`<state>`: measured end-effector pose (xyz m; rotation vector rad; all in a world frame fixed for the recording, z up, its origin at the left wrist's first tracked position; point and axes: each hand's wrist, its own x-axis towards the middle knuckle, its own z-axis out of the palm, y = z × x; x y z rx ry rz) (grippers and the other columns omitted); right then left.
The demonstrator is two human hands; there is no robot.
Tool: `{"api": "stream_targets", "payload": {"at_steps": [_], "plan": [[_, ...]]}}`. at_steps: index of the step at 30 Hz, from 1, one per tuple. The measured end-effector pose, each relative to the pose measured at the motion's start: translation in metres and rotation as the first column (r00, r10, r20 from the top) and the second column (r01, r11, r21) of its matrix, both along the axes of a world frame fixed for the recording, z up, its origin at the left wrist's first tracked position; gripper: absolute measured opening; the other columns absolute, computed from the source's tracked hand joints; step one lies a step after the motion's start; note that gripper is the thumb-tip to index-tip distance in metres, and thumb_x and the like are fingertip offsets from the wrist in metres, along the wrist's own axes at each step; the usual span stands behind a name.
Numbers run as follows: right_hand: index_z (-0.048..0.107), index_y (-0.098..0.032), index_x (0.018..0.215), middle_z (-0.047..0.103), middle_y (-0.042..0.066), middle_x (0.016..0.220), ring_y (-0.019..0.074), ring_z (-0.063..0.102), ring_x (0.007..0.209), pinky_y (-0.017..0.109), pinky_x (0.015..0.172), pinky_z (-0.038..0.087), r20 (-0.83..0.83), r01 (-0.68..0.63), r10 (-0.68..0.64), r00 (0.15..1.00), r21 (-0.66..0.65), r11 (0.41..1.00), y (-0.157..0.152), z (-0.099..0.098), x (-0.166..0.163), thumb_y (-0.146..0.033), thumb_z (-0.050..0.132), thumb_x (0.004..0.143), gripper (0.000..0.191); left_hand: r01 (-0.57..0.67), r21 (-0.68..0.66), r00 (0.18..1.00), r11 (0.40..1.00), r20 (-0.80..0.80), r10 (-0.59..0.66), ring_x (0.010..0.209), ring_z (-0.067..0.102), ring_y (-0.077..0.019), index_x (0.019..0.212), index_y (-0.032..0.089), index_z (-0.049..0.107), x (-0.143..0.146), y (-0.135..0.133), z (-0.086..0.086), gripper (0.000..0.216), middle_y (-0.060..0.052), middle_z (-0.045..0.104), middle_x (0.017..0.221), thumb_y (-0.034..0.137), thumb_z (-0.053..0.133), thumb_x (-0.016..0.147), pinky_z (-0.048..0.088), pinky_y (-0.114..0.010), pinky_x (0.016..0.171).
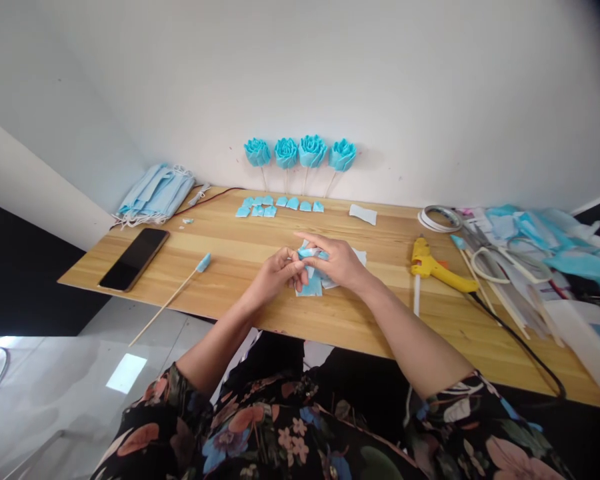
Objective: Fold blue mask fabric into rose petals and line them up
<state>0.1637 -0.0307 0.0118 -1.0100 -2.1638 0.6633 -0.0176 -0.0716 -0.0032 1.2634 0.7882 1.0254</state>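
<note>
Wood-grained tabletop (pixel 230 233) meets a pale wall (pixel 300 73) as I watch from afar. To the left lies a blue-tipped stick (pixel 175 294); next, the left hand (pixel 280 273) pinches a folded blue-and-white piece (pixel 309 253) above the tabletop's middle. On its other side the right hand (pixel 341 260) grips with thumb underneath, index finger extended. I judge the piece light, soft, easily creased, best held by its edges. Rightward rests a yellow glue gun (pixel 422 259).

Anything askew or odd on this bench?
Yes: the blue-tipped stick juts past the table's front edge, so it might get knocked off. At the right end, blue scraps lie in a messy heap. No spill visible.
</note>
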Motion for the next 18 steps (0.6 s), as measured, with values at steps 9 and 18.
{"api": "stream_targets", "payload": {"at_steps": [9,18], "plan": [[0.065,-0.027,0.131,0.075,0.000,0.092,0.0150,0.067,0.078,0.029,0.079,0.053,-0.121,0.090,-0.095,0.988,-0.042,0.995,0.003,0.005,0.002,-0.030,0.073,0.083,0.049,-0.156,-0.043,0.988,0.987,0.016,0.157,0.050,0.058,-0.0097,0.075,0.018,0.051,-0.012,-0.033,0.040,0.038,0.000,0.067,0.059,0.047,0.075,0.080,0.043,-0.022,0.053],[0.066,-0.027,0.129,0.075,0.000,0.092,0.0149,0.069,0.081,0.030,0.082,0.056,-0.128,0.079,-0.079,0.989,-0.004,0.997,0.004,-0.004,-0.002,-0.028,0.072,0.084,0.045,0.147,-0.085,0.821,0.985,-0.545,-0.170,0.061,0.062,-0.0135,0.072,0.018,0.070,-0.044,-0.133,-0.027,0.017,-0.002,0.070,0.067,0.029,0.070,0.085,0.045,-0.025,0.059]]}}
